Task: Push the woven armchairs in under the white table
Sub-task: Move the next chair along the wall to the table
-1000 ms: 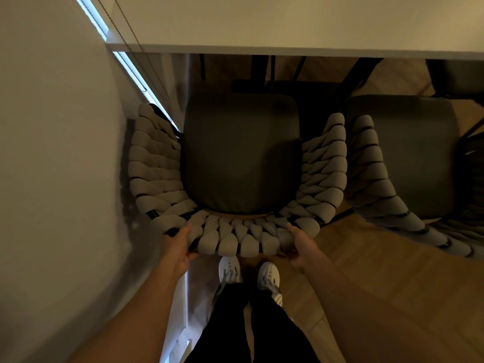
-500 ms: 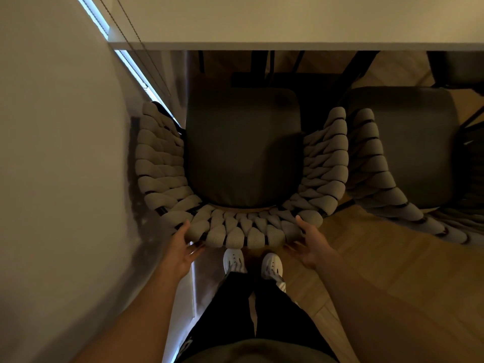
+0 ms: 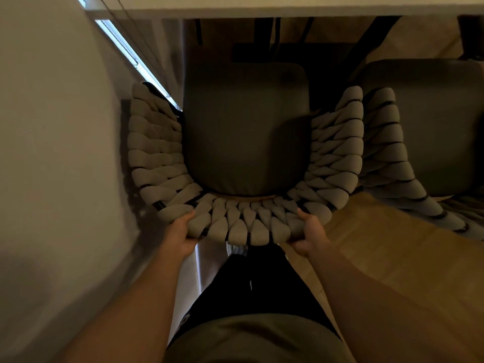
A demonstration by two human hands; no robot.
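armchair [image 3: 243,229] backrest gripped under both hands' fingers [image 3: 190,217]

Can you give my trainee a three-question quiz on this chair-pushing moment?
1. True or false: both hands hold the backrest of the woven armchair by the wall.
2. What stands to the right of that armchair? A) a second woven armchair B) a stool C) a bin
3. Fill in: the seat cushion lies ___ clear of the white table edge.

Key:
1. True: left hand and right hand each have a grip on the woven rim.
2. A: second woven armchair.
3. Fully; nothing overlaps yet.
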